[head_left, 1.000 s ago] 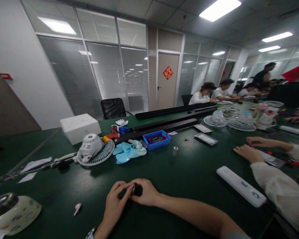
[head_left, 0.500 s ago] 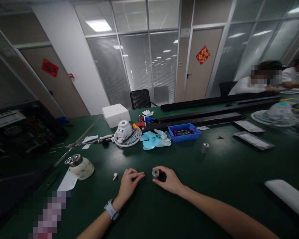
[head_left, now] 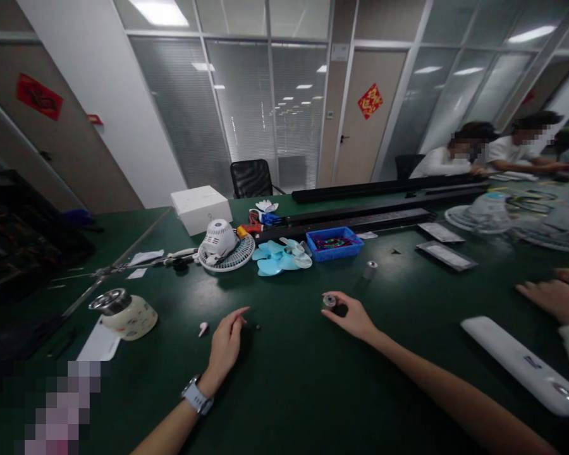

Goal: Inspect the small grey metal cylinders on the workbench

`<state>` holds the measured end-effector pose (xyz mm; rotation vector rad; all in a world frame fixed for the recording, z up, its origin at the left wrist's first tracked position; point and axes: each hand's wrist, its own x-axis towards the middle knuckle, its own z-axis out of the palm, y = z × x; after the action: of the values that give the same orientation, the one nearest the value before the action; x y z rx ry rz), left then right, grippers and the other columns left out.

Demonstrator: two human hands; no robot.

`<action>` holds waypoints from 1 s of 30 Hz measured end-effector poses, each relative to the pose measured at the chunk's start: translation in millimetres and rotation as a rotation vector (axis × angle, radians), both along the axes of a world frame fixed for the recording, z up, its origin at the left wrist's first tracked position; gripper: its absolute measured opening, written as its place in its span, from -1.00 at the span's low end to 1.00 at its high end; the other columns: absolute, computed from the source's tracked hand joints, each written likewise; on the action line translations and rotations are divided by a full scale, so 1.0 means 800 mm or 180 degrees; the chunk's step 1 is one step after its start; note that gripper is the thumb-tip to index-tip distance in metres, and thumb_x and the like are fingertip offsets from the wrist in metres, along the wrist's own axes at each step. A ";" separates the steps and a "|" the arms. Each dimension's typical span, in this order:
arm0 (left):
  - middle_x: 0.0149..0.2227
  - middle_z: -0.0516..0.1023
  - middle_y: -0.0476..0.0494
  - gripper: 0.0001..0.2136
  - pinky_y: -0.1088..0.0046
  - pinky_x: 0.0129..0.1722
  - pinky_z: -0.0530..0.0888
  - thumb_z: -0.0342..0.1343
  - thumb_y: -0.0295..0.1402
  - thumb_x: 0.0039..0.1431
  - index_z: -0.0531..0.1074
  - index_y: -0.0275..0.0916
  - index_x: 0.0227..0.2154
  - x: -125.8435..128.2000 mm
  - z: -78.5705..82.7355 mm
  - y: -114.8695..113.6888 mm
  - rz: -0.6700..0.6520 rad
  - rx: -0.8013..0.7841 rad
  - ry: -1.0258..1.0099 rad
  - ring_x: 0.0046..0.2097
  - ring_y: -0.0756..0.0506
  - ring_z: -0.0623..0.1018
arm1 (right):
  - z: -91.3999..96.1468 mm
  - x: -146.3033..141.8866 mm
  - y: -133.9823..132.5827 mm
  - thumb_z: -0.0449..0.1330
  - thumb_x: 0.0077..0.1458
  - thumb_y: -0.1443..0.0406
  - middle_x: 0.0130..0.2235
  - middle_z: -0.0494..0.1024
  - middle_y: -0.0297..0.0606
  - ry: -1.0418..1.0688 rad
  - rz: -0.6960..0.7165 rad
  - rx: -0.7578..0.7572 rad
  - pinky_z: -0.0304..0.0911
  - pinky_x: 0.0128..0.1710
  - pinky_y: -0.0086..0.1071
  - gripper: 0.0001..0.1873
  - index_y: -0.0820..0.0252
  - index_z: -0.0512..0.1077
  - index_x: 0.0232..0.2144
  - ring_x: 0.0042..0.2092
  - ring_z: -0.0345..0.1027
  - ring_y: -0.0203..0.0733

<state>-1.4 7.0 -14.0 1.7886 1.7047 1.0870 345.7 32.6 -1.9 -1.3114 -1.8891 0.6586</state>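
My right hand (head_left: 353, 318) grips a small metal cylinder (head_left: 329, 304) between thumb and fingers, its round end facing up. A similar metal cylinder (head_left: 370, 270) stands on the green table just beyond it. My left hand (head_left: 225, 340), with a watch on the wrist, is open, its fingers stretched forward and no object visible in them. To the right of its fingertips lies a tiny dark piece (head_left: 258, 327), too small to name. A pink-white earbud (head_left: 203, 328) lies on the other side of that hand.
A cream bottle (head_left: 135, 317) with a metal top is at left. Farther back are a white fan part (head_left: 220, 243), blue fan blades (head_left: 279, 258) and a blue tray (head_left: 336, 251) of wires. At right, another person's hand (head_left: 545, 298) rests near a white elongated object (head_left: 516, 360).
My left hand's pinch has opened, and a tiny dark piece now shows beside it. My right hand has moved away from the left with the cylinder. The view has shifted right.
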 end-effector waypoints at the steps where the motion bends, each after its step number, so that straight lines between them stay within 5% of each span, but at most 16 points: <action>1: -0.27 0.54 -0.13 -0.61 0.29 -0.13 0.42 -0.21 -0.23 0.24 0.47 -0.23 -0.09 0.000 -0.001 0.001 -0.0032 -0.0006 -0.0023 -0.18 -0.15 0.52 | -0.004 0.030 0.003 0.21 0.01 0.11 -0.10 0.54 -0.23 -0.0019 -0.0280 0.0035 0.33 -0.05 -0.22 -0.54 0.12 0.40 -0.03 -0.12 0.44 -0.14; 6: -0.35 0.53 -0.12 -0.67 0.31 -0.17 0.40 -0.21 -0.28 0.18 0.45 -0.21 -0.45 0.000 0.003 0.001 -0.0148 0.0009 0.0123 -0.23 -0.15 0.51 | -0.018 0.158 0.018 0.23 -0.07 0.03 -0.17 0.58 -0.15 -0.0136 -0.1614 0.0063 0.37 -0.12 -0.17 -0.46 0.20 0.41 -0.08 -0.20 0.48 -0.04; 10: -0.40 0.51 -0.09 -0.69 0.38 -0.24 0.38 -0.22 -0.28 0.17 0.36 -0.19 -0.55 -0.001 0.003 0.001 -0.0020 0.0104 0.0119 -0.28 -0.13 0.49 | 0.001 0.151 0.007 0.23 -0.06 0.02 0.01 0.47 0.02 -0.0706 -0.2180 0.0885 0.24 0.01 0.00 -0.32 0.28 0.33 0.05 0.02 0.36 0.12; 13: -0.46 0.48 -0.06 -0.71 0.43 -0.29 0.35 -0.22 -0.30 0.14 0.28 -0.18 -0.62 0.000 0.001 0.001 0.0093 0.0120 -0.0043 -0.34 -0.10 0.47 | 0.019 0.065 -0.015 0.19 0.06 0.08 0.12 0.37 -0.05 -0.1146 -0.1161 0.1508 0.06 0.15 0.01 -0.43 0.17 0.32 0.10 0.15 0.22 0.06; 16: -0.53 0.41 -0.03 -0.73 0.46 -0.35 0.32 -0.23 -0.32 0.10 0.23 -0.18 -0.64 0.001 0.003 -0.001 0.0179 0.0086 -0.0138 -0.41 -0.07 0.43 | 0.025 -0.046 -0.028 0.15 0.13 0.09 0.08 0.43 -0.22 -0.1120 0.0524 0.0989 0.15 0.10 -0.15 -0.54 0.01 0.36 0.08 0.10 0.26 -0.11; 18: -0.56 0.36 -0.01 -0.73 0.46 -0.38 0.29 -0.22 -0.32 0.09 0.23 -0.19 -0.65 0.002 0.005 -0.003 0.0238 0.0058 -0.0128 -0.43 -0.06 0.41 | 0.020 -0.108 -0.023 0.16 0.12 0.07 0.05 0.46 -0.25 -0.0928 0.0987 0.0698 0.17 0.06 -0.20 -0.54 -0.01 0.38 0.06 0.07 0.29 -0.16; 21: -0.59 0.33 -0.01 -0.73 0.46 -0.39 0.27 -0.22 -0.30 0.08 0.23 -0.19 -0.67 0.002 0.008 -0.006 0.0295 0.0031 -0.0072 -0.45 -0.06 0.39 | 0.005 -0.170 -0.002 0.22 0.05 0.02 0.00 0.49 -0.26 -0.0772 0.1091 0.0513 0.17 0.01 -0.22 -0.56 0.00 0.47 -0.03 0.03 0.30 -0.16; 26: -0.58 0.33 -0.01 -0.72 0.46 -0.39 0.27 -0.23 -0.27 0.08 0.23 -0.19 -0.66 0.001 0.006 -0.004 0.0261 -0.0011 0.0076 -0.44 -0.07 0.40 | -0.004 -0.192 0.016 0.25 0.05 0.07 -0.04 0.52 -0.31 -0.0816 0.1041 0.0533 0.16 -0.04 -0.23 -0.77 -0.02 0.58 -0.29 0.00 0.30 -0.16; 30: -0.60 0.29 0.02 -0.70 0.49 -0.44 0.25 -0.25 -0.23 0.10 0.19 -0.18 -0.65 -0.001 0.003 -0.002 0.0289 -0.0142 0.0195 -0.49 -0.04 0.37 | 0.012 -0.120 0.003 0.19 0.13 0.12 -0.09 0.54 -0.35 -0.0830 0.0904 0.0642 0.18 -0.05 -0.27 -0.79 -0.04 0.55 -0.21 -0.05 0.35 -0.22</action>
<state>-2.0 5.3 -11.4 1.7487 1.8479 1.0323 249.9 35.1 7.4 -1.0502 -2.3155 0.4355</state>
